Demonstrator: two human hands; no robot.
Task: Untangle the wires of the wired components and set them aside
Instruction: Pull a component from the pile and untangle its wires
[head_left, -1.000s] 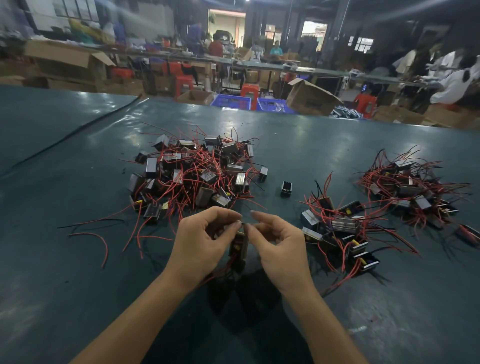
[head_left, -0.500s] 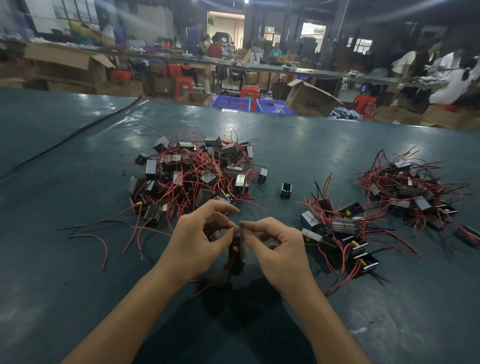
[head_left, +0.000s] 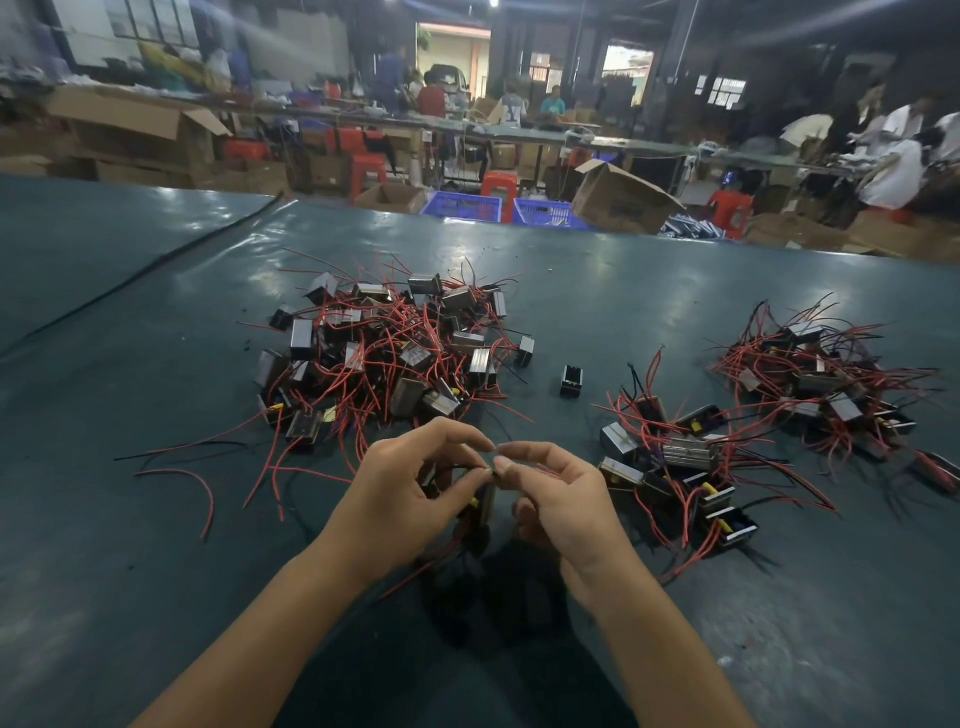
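My left hand (head_left: 405, 499) and my right hand (head_left: 561, 499) meet above the near middle of the table, both with curled fingers on one small wired component (head_left: 483, 506), a dark block with a metal face and a yellow tab. Its red wires (head_left: 415, 574) trail down and left under my left wrist. The fingertips of both hands pinch at the component's top edge. Beyond my hands lies a big tangled pile (head_left: 384, 353) of the same components with red and black wires. Two smaller heaps sit to the right, a near heap (head_left: 675, 462) and a far heap (head_left: 821, 379).
The dark green table (head_left: 156, 519) carries loose red wire ends (head_left: 197, 483) at the left and a lone black component (head_left: 571, 381) between the piles. Cardboard boxes (head_left: 618, 197), blue crates (head_left: 457, 205), red stools and people at benches stand past the far edge.
Both hands stay together on the component; they have shifted slightly and the fingertips have closed in on its top edge. The piles have not moved.
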